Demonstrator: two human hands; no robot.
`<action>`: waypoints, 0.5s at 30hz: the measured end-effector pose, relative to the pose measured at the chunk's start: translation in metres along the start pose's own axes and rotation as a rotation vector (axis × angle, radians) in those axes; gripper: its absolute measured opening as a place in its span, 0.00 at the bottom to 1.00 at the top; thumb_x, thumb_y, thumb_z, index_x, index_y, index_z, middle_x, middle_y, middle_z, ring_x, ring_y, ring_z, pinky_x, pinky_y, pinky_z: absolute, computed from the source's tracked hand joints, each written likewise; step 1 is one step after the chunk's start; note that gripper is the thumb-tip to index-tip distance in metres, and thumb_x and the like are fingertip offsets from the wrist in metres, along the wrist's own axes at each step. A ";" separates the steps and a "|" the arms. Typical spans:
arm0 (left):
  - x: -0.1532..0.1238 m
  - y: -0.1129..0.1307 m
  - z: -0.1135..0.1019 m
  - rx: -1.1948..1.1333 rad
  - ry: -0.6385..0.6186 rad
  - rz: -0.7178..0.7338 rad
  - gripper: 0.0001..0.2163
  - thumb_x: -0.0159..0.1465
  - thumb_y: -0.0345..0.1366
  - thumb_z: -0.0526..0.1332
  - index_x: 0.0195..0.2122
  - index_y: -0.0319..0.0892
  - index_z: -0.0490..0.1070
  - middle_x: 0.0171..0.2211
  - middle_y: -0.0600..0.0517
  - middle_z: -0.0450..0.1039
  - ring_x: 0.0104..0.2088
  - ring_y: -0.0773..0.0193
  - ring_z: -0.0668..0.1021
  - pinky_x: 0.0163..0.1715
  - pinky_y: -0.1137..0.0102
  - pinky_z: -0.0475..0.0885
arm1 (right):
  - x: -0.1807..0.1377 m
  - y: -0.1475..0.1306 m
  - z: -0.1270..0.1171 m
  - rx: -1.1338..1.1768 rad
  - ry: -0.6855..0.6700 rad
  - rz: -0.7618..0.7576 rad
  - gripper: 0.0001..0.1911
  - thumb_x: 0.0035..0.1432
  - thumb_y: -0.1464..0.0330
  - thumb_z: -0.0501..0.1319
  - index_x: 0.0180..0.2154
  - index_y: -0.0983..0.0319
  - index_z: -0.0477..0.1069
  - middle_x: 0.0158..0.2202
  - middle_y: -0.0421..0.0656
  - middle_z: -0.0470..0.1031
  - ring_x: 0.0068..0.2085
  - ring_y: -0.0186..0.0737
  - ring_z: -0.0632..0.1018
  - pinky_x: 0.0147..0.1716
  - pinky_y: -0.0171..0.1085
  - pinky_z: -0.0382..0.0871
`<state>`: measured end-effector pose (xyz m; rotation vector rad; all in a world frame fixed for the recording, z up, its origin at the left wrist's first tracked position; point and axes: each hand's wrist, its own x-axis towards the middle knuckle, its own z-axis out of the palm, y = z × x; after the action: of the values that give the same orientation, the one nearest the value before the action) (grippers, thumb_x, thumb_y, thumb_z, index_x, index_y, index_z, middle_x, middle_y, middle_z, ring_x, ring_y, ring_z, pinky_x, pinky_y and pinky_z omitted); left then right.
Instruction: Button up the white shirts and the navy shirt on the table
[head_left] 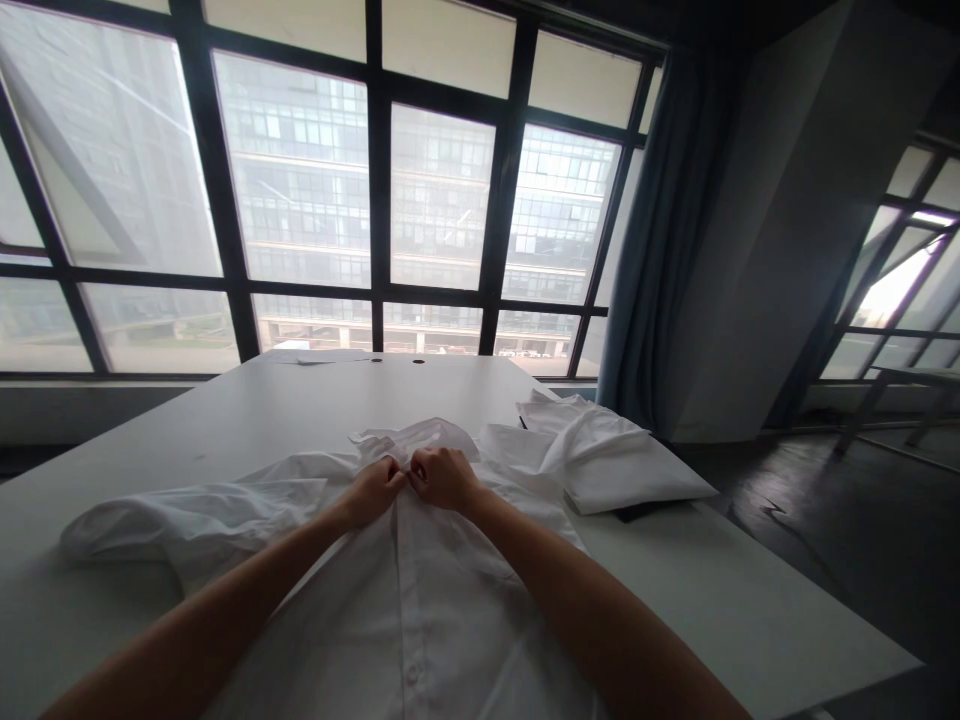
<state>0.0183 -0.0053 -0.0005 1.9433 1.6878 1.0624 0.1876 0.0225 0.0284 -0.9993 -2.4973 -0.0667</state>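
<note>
A large framed window (435,190) stands beyond the hands, across the white table (450,385) beneath them. A blue curtain (652,250) hangs farther off to their right. The white shirt (480,600) lies on the table directly under the hands, its buttoned front running from them toward the person, one sleeve (142,525) spread out to their left. Right of them rests a bundle of white cloth (615,455). The left hand (375,490) and right hand (444,477) meet, fingers curled tight, pinching the shirt's front near the collar. A small button (412,675) shows nearer the person than the hands.
</note>
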 end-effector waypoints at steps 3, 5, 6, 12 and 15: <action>-0.005 -0.002 0.003 0.106 0.055 0.120 0.04 0.59 0.35 0.54 0.28 0.44 0.60 0.26 0.52 0.69 0.28 0.61 0.71 0.31 0.67 0.65 | 0.000 0.000 0.006 0.137 -0.058 0.106 0.11 0.57 0.66 0.60 0.38 0.60 0.80 0.34 0.44 0.82 0.34 0.41 0.79 0.32 0.35 0.63; -0.008 -0.002 0.003 0.127 0.059 0.188 0.03 0.60 0.33 0.54 0.29 0.44 0.60 0.27 0.52 0.70 0.29 0.60 0.73 0.31 0.66 0.66 | 0.001 0.000 0.009 0.221 -0.041 0.130 0.11 0.56 0.68 0.60 0.38 0.60 0.81 0.33 0.43 0.82 0.34 0.40 0.79 0.32 0.34 0.64; -0.009 -0.003 0.003 0.131 0.060 0.207 0.03 0.61 0.33 0.54 0.30 0.44 0.61 0.28 0.51 0.70 0.29 0.60 0.73 0.31 0.66 0.67 | 0.001 0.000 0.010 0.252 -0.028 0.135 0.12 0.55 0.68 0.60 0.38 0.60 0.81 0.33 0.42 0.82 0.34 0.40 0.79 0.32 0.33 0.64; -0.009 -0.002 0.005 0.146 0.064 0.192 0.03 0.62 0.29 0.53 0.31 0.44 0.61 0.29 0.49 0.72 0.31 0.56 0.75 0.33 0.63 0.68 | 0.001 -0.001 0.009 0.279 -0.012 0.126 0.12 0.54 0.69 0.61 0.38 0.59 0.81 0.32 0.41 0.82 0.34 0.39 0.79 0.33 0.33 0.65; -0.010 0.000 0.005 0.171 0.055 0.176 0.03 0.62 0.29 0.52 0.32 0.43 0.61 0.29 0.48 0.72 0.31 0.56 0.76 0.33 0.64 0.68 | 0.001 -0.001 0.007 0.267 -0.024 0.106 0.13 0.54 0.69 0.61 0.39 0.59 0.81 0.33 0.41 0.82 0.34 0.40 0.79 0.33 0.33 0.66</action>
<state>0.0214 -0.0135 -0.0067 2.2252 1.7120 1.0725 0.1839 0.0238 0.0225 -1.0197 -2.3890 0.3051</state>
